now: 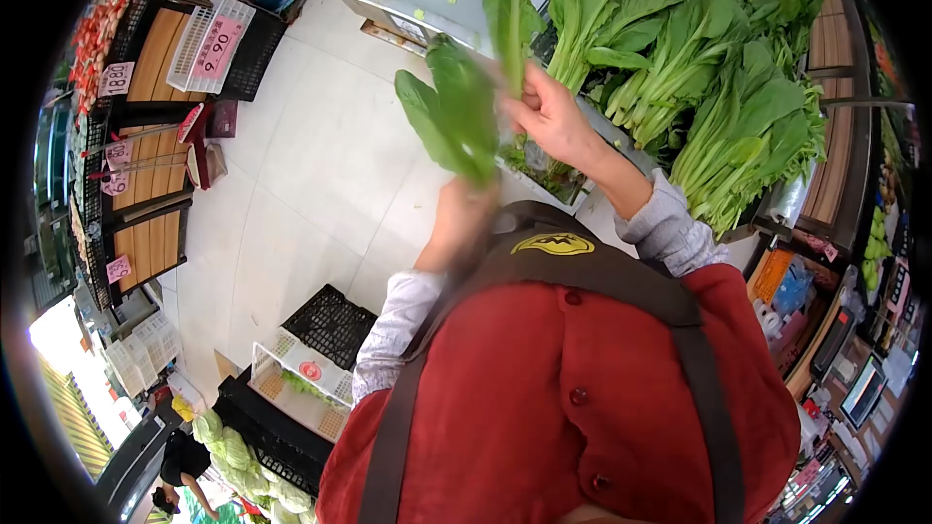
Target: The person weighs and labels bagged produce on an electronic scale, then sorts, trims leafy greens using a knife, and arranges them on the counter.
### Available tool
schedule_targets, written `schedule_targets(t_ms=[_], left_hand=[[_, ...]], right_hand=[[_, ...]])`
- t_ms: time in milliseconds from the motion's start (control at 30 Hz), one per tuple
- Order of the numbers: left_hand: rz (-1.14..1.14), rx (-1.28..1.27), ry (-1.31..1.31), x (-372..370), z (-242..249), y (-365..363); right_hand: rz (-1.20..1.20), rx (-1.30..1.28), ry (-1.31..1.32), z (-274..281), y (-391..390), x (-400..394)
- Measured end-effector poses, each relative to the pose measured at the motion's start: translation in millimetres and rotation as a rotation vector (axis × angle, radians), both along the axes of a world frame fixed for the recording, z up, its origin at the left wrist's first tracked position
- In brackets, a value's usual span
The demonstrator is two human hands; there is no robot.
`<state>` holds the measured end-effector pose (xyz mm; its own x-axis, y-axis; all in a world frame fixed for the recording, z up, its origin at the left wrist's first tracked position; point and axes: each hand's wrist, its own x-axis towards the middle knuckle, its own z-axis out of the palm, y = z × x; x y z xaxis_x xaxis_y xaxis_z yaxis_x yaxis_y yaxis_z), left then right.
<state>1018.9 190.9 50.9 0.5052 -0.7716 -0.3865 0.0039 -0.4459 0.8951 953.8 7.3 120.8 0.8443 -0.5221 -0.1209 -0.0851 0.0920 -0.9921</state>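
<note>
My left hand (pixel 464 218) is closed around the base of a bunch of green leaves (pixel 456 112), blurred by motion, over the pale floor. To its upper right, my right hand (pixel 551 114) pinches the lower end of an upright green leaf (pixel 507 10). The two hands are a short way apart. Just right of my right hand, piles of leafy greens (pixel 670 68) lie with their stems toward me. A metal tray (pixel 437 0) with leaf scraps is behind the held leaves.
Below the tray is a crate of greens (pixel 544 170). Black crates (pixel 330 325) and a white basket (pixel 301 369) stand at lower left, near cabbages (pixel 228 456). Shelves with price signs (pixel 218 44) line the left. A person (pixel 184 461) bends at the far lower left.
</note>
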Motion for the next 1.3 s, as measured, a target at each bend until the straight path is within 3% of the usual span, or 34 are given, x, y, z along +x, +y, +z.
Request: schedule_targets(t_ms=[133,367,433,533,667,767,833,967,1033,1100,1167,1200,1300], left_hand=[[-0.073,0.006,-0.044,19,-4,9],[-0.277,0.104,-0.089,68,8,21],[-0.324,0.152,-0.108,80,13,25],[-0.303,0.119,-0.041,89,18,34],[-0.266,0.162,0.074,83,33,43],[-0.179,-0.07,0.179,71,33,50],[-0.123,-0.133,0.215,63,35,51],[-0.066,-0.138,0.393,41,48,51],[-0.03,-0.166,0.452,30,49,56],[0.005,-0.2,0.512,16,50,60],[0.041,-0.239,0.552,1,55,65],[0.063,-0.245,0.545,-6,58,68],[0.116,-0.279,0.538,-26,63,78]], right_hand=[[0.18,0.047,0.058,21,-13,13],[0.149,-0.086,0.118,13,-16,40],[-0.02,-0.375,0.156,7,-12,48],[-0.109,-0.606,0.056,-1,-6,59],[-0.117,-0.51,-0.003,-8,-1,70],[-0.12,-0.581,0.071,-10,-4,70],[-0.202,-0.918,0.031,-15,-4,67],[-0.272,-0.931,0.009,-25,-5,59],[-0.237,-0.512,0.11,-16,-3,52],[-0.213,-0.545,0.145,-11,2,40],[-0.187,-0.976,0.002,-11,3,31],[-0.182,-0.973,-0.008,-9,5,27],[-0.079,-0.603,0.142,-4,12,18]])
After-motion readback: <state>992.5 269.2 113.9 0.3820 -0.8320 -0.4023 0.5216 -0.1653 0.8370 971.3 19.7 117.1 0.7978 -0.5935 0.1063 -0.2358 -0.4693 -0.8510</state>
